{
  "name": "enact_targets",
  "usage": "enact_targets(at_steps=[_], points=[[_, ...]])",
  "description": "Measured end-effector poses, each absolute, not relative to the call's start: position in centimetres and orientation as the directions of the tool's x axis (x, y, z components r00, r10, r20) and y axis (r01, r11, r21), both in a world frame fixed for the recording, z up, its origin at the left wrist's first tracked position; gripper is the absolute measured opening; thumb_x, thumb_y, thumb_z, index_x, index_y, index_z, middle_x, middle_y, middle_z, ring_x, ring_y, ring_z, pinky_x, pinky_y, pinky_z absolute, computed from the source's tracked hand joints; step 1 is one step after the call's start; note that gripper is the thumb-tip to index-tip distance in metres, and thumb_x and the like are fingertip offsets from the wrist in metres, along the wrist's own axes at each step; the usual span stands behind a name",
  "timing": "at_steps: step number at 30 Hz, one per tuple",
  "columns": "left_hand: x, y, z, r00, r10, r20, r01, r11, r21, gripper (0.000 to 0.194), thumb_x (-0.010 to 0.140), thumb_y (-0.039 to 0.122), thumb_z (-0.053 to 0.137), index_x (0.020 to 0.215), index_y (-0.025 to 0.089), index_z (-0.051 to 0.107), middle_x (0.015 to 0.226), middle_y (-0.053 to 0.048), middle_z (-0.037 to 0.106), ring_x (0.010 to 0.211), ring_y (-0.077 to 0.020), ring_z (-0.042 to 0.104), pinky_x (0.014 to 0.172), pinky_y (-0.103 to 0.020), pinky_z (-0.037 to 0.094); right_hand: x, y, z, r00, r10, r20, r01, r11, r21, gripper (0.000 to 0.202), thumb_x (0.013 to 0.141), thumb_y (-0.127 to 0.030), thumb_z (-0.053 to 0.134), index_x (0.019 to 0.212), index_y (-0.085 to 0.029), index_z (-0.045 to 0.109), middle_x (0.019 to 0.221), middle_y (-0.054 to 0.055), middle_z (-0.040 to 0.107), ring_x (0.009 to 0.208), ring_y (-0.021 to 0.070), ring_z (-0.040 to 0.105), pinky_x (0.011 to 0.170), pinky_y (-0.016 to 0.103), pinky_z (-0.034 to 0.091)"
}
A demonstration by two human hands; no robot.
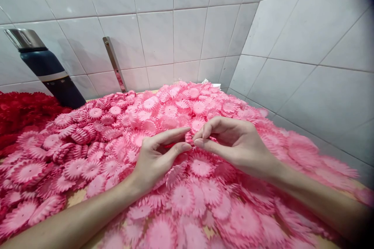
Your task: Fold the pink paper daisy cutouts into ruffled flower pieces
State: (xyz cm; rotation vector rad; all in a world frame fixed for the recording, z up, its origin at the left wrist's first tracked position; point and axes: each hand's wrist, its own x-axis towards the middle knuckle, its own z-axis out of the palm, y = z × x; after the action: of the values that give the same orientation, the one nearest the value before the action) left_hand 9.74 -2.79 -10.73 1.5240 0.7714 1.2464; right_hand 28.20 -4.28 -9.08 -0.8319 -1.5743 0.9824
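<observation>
Over a heap of pink fringed flower discs (201, 166), my two hands almost meet at the fingertips. My left hand (159, 151) curves its thumb and fingers around a small pink flower disc (188, 137), seen nearly edge-on. Much of that disc is hidden by the fingers. My right hand (236, 140) is closed in a pinch just right of it, thumb against fingertips. Whatever the pinch holds, if anything, is too small to make out.
A dark blue flask (52, 70) with a metal cap stands tilted in view at the left. Beside it lies a pile of red flower pieces (23, 113). A metal strip (113, 62) leans on the white tiled wall (154, 35). Another tiled wall (315, 46) bounds the right side.
</observation>
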Motion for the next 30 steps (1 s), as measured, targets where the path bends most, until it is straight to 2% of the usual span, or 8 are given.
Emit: enact_targets(at_steps=[6,11,14,21,23,26,30], points=[[9.74,-2.74,-10.56,0.276,0.912,0.303,-0.107,-0.285,0.953,0.025,0.076,0.011,0.075,0.099,0.019,0.075,0.096,-0.002,0.079,0.083,-0.0157,0.076,0.077,-0.020,0.063,28.18,-4.55,-9.07,-0.206,0.901,0.381,0.018,0.393,-0.919,0.014,0.080,-0.022,0.071,0.074,-0.020,0.058,0.077,0.001,0.064,0.074,0.0149,0.062,0.071,0.031,0.056],[9.80,-2.83,-10.56,0.272,0.903,0.333,-0.078,-0.324,0.943,0.025,0.078,0.014,0.073,0.102,0.018,0.073,0.101,-0.002,0.078,0.087,-0.0151,0.075,0.079,-0.019,0.062,28.30,-4.44,-9.16,-0.203,0.895,0.396,0.018,0.408,-0.913,0.015,0.084,-0.019,0.066,0.077,-0.021,0.053,0.082,0.001,0.060,0.078,0.0142,0.060,0.074,0.030,0.054],[9.98,-2.95,-10.61,0.239,0.905,0.351,-0.053,-0.349,0.936,0.024,0.078,0.017,0.073,0.101,0.017,0.072,0.101,-0.003,0.078,0.091,-0.0155,0.074,0.080,-0.019,0.061,28.42,-4.17,-9.25,-0.194,0.883,0.427,0.060,0.446,-0.893,0.014,0.087,-0.017,0.061,0.078,-0.022,0.051,0.083,0.000,0.057,0.078,0.0137,0.056,0.074,0.029,0.051],[9.93,-2.93,-10.83,0.197,0.888,0.415,-0.025,-0.419,0.908,0.015,0.082,0.015,0.067,0.096,0.018,0.072,0.086,0.000,0.077,0.075,-0.0100,0.073,0.067,-0.013,0.059,28.73,-3.80,-9.57,-0.166,0.860,0.482,0.175,0.506,-0.844,0.012,0.088,-0.015,0.057,0.081,-0.022,0.052,0.082,0.000,0.054,0.077,0.0152,0.054,0.070,0.031,0.048],[9.90,-2.93,-10.84,0.188,0.886,0.423,-0.046,-0.422,0.905,0.016,0.080,0.014,0.069,0.095,0.019,0.071,0.087,0.000,0.077,0.077,-0.0102,0.072,0.071,-0.014,0.059,28.82,-3.75,-9.49,-0.184,0.840,0.511,0.226,0.542,-0.809,0.011,0.088,-0.013,0.055,0.084,-0.023,0.056,0.083,0.001,0.057,0.079,0.0162,0.056,0.071,0.032,0.048],[10.00,-2.92,-10.91,0.189,0.887,0.420,-0.100,-0.409,0.907,0.023,0.076,0.013,0.075,0.097,0.020,0.070,0.091,0.000,0.076,0.086,-0.0120,0.072,0.078,-0.017,0.059,28.92,-3.74,-9.19,-0.251,0.805,0.538,0.303,0.593,-0.746,0.020,0.089,-0.009,0.050,0.088,-0.024,0.064,0.091,0.003,0.061,0.085,0.0175,0.058,0.073,0.034,0.047],[10.01,-2.86,-11.19,0.289,0.847,0.446,-0.176,-0.411,0.894,0.048,0.079,0.012,0.073,0.121,0.031,0.062,0.099,0.000,0.070,0.092,-0.0125,0.068,0.076,-0.020,0.061,28.69,-3.99,-9.08,-0.291,0.804,0.519,0.342,0.594,-0.729,0.024,0.091,-0.013,0.047,0.088,-0.024,0.067,0.092,0.003,0.061,0.088,0.0177,0.060,0.078,0.036,0.048]])
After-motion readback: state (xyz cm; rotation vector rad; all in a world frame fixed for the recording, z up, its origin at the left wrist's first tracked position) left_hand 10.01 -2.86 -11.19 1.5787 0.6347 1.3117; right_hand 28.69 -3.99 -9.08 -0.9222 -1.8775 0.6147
